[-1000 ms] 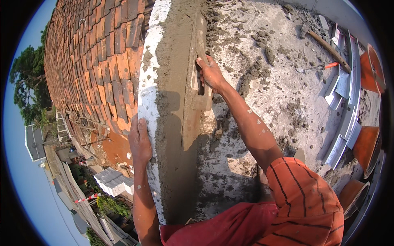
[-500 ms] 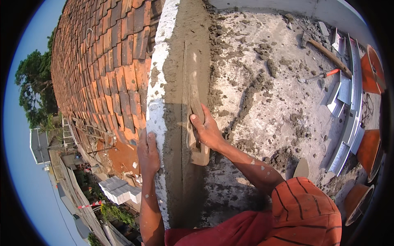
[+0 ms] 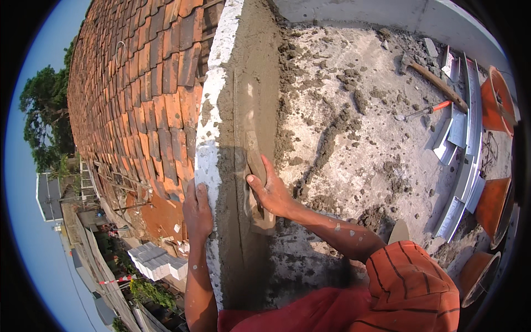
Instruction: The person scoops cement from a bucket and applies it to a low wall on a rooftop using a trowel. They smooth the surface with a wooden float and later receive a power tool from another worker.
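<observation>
A low wall [image 3: 243, 83] topped with wet grey mortar runs away from me, its outer face white. My right hand [image 3: 269, 191] grips a wooden float [image 3: 255, 160] that lies flat along the mortar on the wall top. My left hand [image 3: 197, 213] rests on the white outer edge of the wall, fingers pressed against it, holding nothing. Both forearms come up from the lower edge, over my red and orange striped clothing [image 3: 409, 288].
Orange clay roof tiles [image 3: 138, 99] slope down to the left, with trees and buildings far below. Right of the wall lies a concrete slab [image 3: 354, 138] strewn with mortar lumps, a pickaxe [image 3: 434, 80], an orange-handled tool [image 3: 428, 109], metal channels [image 3: 462, 144] and orange buckets [image 3: 492, 205].
My right hand has drawn the float along the wall top toward me, from farther up the wall to close by my body. The left hand has stayed on the white edge.
</observation>
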